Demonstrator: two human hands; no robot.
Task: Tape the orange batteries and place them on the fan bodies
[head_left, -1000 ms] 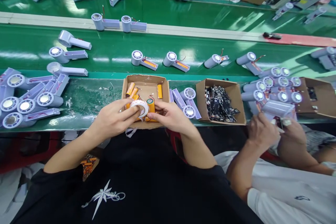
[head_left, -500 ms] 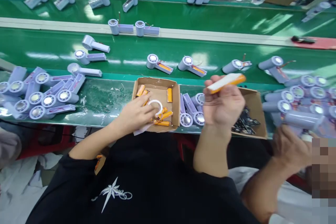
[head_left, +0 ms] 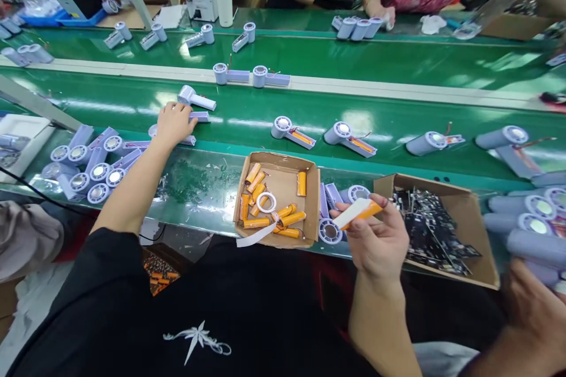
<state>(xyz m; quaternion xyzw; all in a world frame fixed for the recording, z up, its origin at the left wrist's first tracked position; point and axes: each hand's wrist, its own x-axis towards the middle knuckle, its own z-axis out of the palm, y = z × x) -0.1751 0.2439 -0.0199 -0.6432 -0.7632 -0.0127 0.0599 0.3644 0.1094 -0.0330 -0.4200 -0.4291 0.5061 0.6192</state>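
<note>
My left hand [head_left: 174, 123] reaches onto the conveyor, its fingers curled over the round head of a lilac handheld fan housing [head_left: 200, 116]; the handle sticks out to the right, the head is hidden. Another fan housing [head_left: 194, 98] lies just beyond it. My right hand [head_left: 375, 238] pinches an orange battery [head_left: 370, 210] with a white strip along it, above the bench edge. Between my hands stands a cardboard box [head_left: 315, 200] with several orange batteries [head_left: 294, 218], a white tape ring [head_left: 266, 202] and a loose tape end [head_left: 256, 237].
A cardboard box of black circuit boards [head_left: 435, 230] stands right of my right hand. Piled fan housings [head_left: 101, 172] lie at the left, more at the right beside a co-worker's hand [head_left: 537, 300]. Spaced fan housings [head_left: 342, 132] rest on the green conveyor [head_left: 247, 112]. People sit across.
My left hand has left the battery box and moved left and forward onto a fan housing. My right hand keeps the battery, now lower and nearer the bench. The view has shifted.
</note>
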